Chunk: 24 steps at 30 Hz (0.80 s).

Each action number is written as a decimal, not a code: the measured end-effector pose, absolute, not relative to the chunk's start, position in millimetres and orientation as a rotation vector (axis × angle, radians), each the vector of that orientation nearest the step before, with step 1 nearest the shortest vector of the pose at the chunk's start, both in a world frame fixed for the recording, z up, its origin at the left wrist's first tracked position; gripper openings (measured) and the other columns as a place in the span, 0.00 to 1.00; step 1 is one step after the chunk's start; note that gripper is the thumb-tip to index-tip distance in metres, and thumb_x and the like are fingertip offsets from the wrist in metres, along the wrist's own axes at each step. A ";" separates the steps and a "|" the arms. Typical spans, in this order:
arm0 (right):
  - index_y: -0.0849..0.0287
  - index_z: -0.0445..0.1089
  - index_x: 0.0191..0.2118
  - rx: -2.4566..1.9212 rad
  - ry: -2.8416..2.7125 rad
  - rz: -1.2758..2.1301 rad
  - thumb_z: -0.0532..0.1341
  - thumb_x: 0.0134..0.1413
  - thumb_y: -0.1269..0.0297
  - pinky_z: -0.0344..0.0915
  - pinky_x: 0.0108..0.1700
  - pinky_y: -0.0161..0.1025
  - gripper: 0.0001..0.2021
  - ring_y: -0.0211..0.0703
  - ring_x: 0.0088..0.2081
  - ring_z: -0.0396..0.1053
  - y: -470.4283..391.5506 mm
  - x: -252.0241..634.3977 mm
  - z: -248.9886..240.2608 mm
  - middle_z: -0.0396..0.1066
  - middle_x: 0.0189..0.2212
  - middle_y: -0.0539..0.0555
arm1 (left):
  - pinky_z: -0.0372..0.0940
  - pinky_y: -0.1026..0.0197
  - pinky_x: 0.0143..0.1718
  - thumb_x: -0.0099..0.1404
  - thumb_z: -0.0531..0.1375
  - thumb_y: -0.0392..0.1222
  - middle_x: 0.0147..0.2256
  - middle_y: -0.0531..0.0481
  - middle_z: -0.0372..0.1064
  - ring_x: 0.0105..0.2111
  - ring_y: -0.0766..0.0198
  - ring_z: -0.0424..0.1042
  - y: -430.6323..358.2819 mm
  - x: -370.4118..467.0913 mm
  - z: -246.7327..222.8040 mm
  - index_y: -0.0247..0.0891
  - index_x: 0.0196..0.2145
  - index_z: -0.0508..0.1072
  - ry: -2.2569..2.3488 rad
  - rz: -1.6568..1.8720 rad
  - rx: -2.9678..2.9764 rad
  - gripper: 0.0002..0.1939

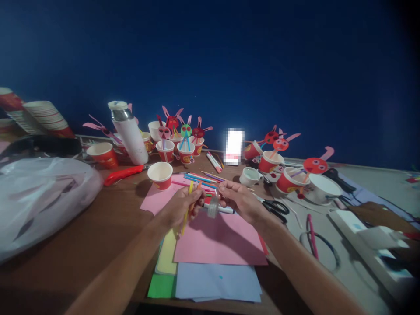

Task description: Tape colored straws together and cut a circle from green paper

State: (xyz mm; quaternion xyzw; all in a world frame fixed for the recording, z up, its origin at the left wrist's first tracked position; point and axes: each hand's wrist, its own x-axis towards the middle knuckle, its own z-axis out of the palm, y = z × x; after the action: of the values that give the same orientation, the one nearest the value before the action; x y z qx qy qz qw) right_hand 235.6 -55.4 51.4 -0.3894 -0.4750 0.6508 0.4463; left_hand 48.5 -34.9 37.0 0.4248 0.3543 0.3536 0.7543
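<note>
My left hand [182, 204] is closed around a thin yellow strip [184, 228] that slants past the fingers above and below. A bit of orange also shows at its fingertips. Facing it, my right hand [241, 200] has its thumb and fingers pinched together on a small roll of clear tape [213, 207]. Both hands are over pink paper [219, 243], a short gap apart. Behind the fingers lie a marker [225, 210] and several coloured sticks [200, 178]. A plain paper cup [160, 176] stands just beyond my left hand.
Cups with paper rabbit heads [186, 151] line the back, others [292, 178] the right. Black-handled scissors [275, 208] lie beside my right wrist. At left are a red cutter [124, 174], a white flask [129, 135] and a plastic bag [46, 205]. A power strip [364, 249] lies right.
</note>
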 end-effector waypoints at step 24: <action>0.61 0.64 0.26 -0.930 -1.125 1.529 0.62 0.50 0.56 0.54 0.27 0.32 0.13 0.31 0.23 0.60 -46.6 218.7 51.1 0.66 0.25 0.49 | 0.40 0.68 0.14 0.54 0.59 0.58 0.12 0.61 0.48 0.12 0.75 0.44 -33.9 50.3 37.6 0.34 0.25 0.67 1.033 0.769 1.230 0.21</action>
State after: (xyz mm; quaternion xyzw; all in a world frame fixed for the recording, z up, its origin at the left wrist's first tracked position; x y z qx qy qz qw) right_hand 218.7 -46.6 51.1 -0.3831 -0.4634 0.6298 0.4918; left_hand 50.3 -33.9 37.6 0.5368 0.4509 0.3357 0.6292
